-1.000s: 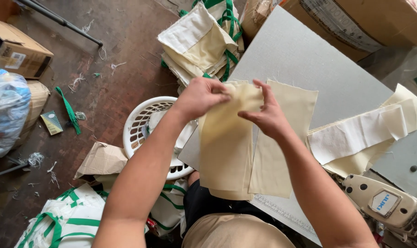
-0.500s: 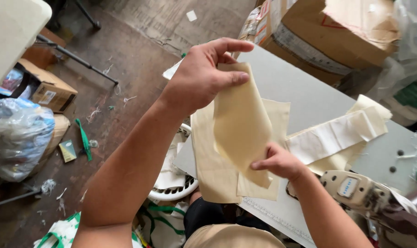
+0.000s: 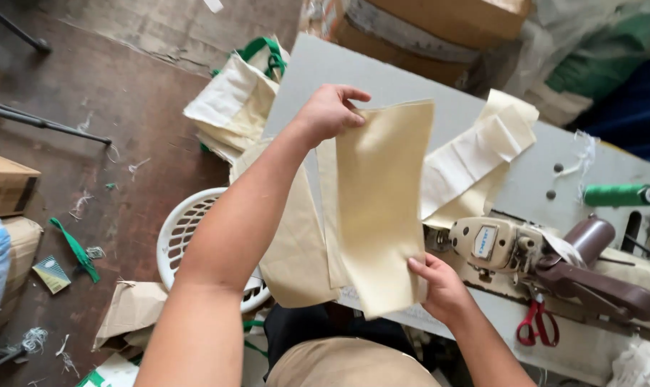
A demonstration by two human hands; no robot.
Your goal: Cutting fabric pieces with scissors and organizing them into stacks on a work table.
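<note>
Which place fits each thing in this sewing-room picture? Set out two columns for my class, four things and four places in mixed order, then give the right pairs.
Things:
1. cream cloth piece
2. red-handled scissors
3. green thread spool
4. white laundry basket

Places:
A. on the floor beside the grey table
B. far right of the table top
C. held between the left hand and right hand
D. at the table's near edge, below the sewing machine

Pairs: 1-C, 2-D, 3-B, 4-A
</note>
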